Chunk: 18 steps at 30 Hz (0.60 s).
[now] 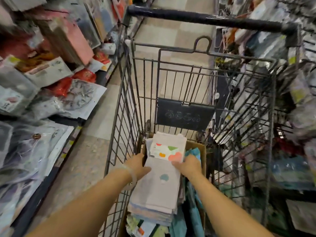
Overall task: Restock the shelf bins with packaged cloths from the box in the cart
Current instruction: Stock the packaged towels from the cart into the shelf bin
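Observation:
A thick stack of packaged cloths, pale lilac with a small blue mushroom print and a colourful label at the far end, lies in a brown cardboard box inside the wire cart. My left hand grips the stack's left edge. My right hand grips its right edge, next to teal cloths in the same box. Both forearms reach down into the cart.
Shelf bins full of packaged goods run along the left of the aisle. More hanging packets crowd the right side. The cart's dark handle bar is at the far end, with tiled floor between cart and left shelf.

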Each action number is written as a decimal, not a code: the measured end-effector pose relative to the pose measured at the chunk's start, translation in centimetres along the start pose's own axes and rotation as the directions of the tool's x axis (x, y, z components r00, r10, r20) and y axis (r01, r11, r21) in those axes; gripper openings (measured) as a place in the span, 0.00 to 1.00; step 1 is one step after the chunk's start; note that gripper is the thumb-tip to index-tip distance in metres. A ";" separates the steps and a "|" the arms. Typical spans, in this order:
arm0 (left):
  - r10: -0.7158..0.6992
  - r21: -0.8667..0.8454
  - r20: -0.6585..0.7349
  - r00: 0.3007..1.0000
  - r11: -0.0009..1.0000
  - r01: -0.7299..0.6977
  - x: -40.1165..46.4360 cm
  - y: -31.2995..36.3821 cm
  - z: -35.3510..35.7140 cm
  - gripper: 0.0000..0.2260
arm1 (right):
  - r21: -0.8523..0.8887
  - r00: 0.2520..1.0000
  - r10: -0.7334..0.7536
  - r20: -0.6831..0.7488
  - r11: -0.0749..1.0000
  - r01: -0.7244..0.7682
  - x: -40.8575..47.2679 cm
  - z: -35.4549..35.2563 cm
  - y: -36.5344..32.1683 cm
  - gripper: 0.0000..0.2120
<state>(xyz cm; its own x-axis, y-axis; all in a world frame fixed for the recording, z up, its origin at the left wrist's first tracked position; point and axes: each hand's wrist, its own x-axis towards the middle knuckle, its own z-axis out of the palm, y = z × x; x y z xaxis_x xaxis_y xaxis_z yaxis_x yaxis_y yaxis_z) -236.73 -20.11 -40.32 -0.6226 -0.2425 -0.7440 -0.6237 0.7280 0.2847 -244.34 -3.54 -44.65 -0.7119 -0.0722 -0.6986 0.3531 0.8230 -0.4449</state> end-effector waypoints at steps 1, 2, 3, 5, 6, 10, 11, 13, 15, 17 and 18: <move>0.003 -0.017 -0.008 1.000 1.000 -0.003 0.0 0.1 -0.1 0.20 | 0.015 1.000 0.010 -0.005 1.000 -0.010 0.3 0.1 0.3 0.13; 0.010 -0.030 -0.018 1.000 1.000 -0.010 -0.1 0.2 -0.2 0.19 | 0.019 1.000 0.014 -0.017 1.000 -0.014 0.5 0.2 0.5 0.10; 0.011 -0.039 -0.023 1.000 0.999 -0.012 -0.2 0.3 -0.2 0.18 | 0.022 0.999 0.017 -0.038 1.000 -0.016 0.6 0.2 0.6 0.11; -0.001 -0.071 -0.015 1.000 0.997 0.000 -0.2 0.3 -0.2 0.17 | 0.021 0.997 0.015 -0.080 1.000 -0.014 0.6 0.1 0.7 0.13; -0.005 -0.088 -0.004 1.000 0.996 0.004 -0.2 0.3 -0.1 0.17 | 0.043 0.997 0.017 -0.081 0.999 -0.013 0.4 0.1 0.7 0.14; -0.004 -0.120 0.042 0.999 0.993 0.009 0.1 0.2 0.6 0.18 | 0.118 0.999 0.041 -0.030 0.992 -0.037 -0.1 0.6 0.2 0.15; 0.000 -0.124 0.049 0.999 0.992 0.006 0.1 0.2 0.9 0.19 | 0.114 0.999 0.041 -0.027 0.993 -0.038 0.0 0.9 0.2 0.18; 0.001 -0.139 0.062 0.998 0.990 0.007 0.3 0.1 1.5 0.21 | 0.093 0.999 0.037 -0.040 0.995 -0.033 0.2 1.4 0.2 0.21; 0.004 -0.154 0.072 0.997 0.988 0.008 0.3 0.1 1.9 0.23 | 0.102 0.999 0.035 -0.033 0.994 -0.031 0.5 1.8 0.0 0.18; 0.005 -0.182 0.074 0.997 0.983 0.009 0.4 -0.2 2.5 0.25 | 0.172 0.999 0.037 -0.003 0.985 -0.036 0.4 2.1 -0.1 0.14; 0.011 -0.195 0.067 0.998 0.981 0.002 0.3 -0.2 2.6 0.25 | 0.213 0.999 0.038 0.014 0.976 -0.040 0.4 2.1 -0.2 0.13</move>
<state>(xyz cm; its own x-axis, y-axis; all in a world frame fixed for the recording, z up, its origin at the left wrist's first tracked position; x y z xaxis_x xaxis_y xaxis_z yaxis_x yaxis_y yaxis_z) -235.54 -18.71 -42.16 -0.5965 -0.1910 -0.7795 -0.7052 0.5885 0.3954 -243.43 -4.93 -46.08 -0.6898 -0.0489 -0.7224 0.5024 0.6860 -0.5262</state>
